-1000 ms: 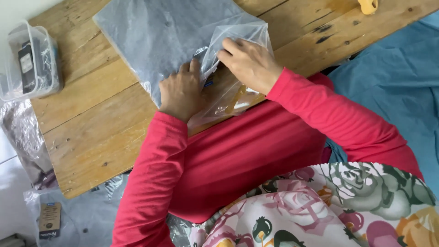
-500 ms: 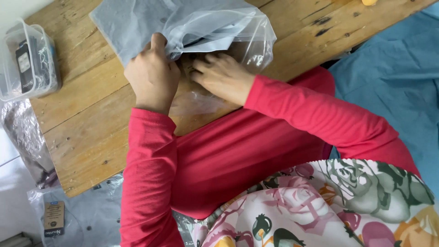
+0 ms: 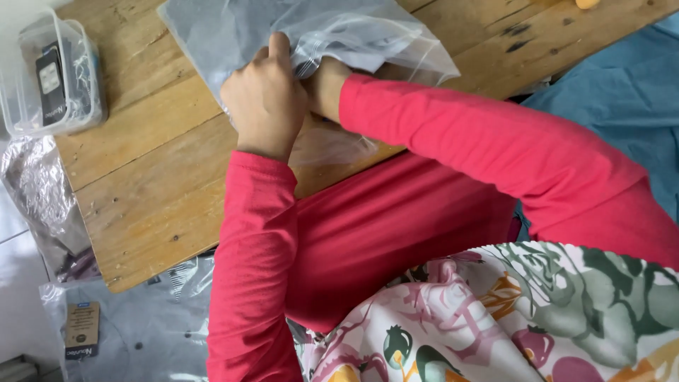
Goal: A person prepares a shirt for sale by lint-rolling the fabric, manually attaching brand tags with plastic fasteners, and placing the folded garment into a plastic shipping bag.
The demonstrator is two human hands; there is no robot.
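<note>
Two hands work a grey folded cloth in a clear plastic bag on a plank table.

At the far left a clear plastic tub point(image 3: 53, 74) with a dark flat object inside sits on the table's corner, its edge cut by the frame; below it crinkled clear film point(image 3: 42, 198) hangs off the wooden table point(image 3: 155, 184), rough-grained and knotted. At lower left another bagged grey garment point(image 3: 141, 332) with a brown card tag lies on the floor, half out of view. Upper centre, the left hand point(image 3: 263, 102) is curled shut, pinching the glossy plastic bag point(image 3: 368, 42) at its mouth. The grey cloth point(image 3: 212, 35) inside runs off the top edge. The right hand point(image 3: 327, 85) is pushed into the bag past the wrist; its fingers are hidden, so its grip cannot be told.
</note>
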